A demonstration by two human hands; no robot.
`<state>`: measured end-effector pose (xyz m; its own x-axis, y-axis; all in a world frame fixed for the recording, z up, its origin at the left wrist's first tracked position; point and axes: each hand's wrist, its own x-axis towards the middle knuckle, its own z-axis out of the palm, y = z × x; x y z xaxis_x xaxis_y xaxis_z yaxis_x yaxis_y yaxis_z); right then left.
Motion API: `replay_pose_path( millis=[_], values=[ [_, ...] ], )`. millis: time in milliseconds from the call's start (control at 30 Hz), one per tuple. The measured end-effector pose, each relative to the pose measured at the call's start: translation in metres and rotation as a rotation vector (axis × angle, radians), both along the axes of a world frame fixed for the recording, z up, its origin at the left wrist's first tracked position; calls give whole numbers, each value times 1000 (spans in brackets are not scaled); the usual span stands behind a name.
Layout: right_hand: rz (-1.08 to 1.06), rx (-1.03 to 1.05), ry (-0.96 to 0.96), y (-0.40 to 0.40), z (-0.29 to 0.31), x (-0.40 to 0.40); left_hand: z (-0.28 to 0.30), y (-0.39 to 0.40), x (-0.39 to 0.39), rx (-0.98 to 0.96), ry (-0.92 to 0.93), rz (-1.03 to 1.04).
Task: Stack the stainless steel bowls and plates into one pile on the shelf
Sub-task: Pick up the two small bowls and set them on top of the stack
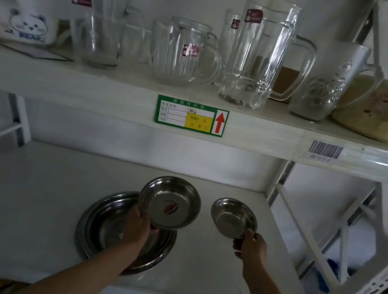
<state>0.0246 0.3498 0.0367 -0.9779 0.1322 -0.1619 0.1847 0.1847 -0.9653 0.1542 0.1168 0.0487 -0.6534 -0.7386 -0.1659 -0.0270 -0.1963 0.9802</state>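
I saw left hand (137, 227) gripping bowl (170, 202) by its rim over plates (101, 224), frame centre. Right hand (251, 247) pinched small bowl (232, 218), centre-right, apart. Glass mugs (259, 52) lined upper shelf (69, 83); nothing blocked lower shelf (23, 194).

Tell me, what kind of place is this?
Probably a storeroom or stockroom for kitchenware. The metal shelf carries a stock label and a barcode sticker, and the glass mugs above still have brand stickers on them.
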Motion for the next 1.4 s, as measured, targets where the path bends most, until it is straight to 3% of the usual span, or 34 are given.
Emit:
replay_pose_path(
  millis=[533, 867, 1100, 1267, 1400],
  values=[
    [195, -3, -4, -88, 7, 25, -8, -71, 56, -91, -167, 116],
    [288, 34, 0, -128, 11, 42, -10, -79, 62, -138, -341, 46],
    [366, 121, -13, -153, 9, 51, -22, -87, 61, -279, -497, -14],
    [460, 190, -49, -171, 4, 55, -23, -91, 62, -553, -731, -141],
    [502, 299, -81, -180, 4, 60, -24, -93, 61, -691, -809, -156]
  ],
)
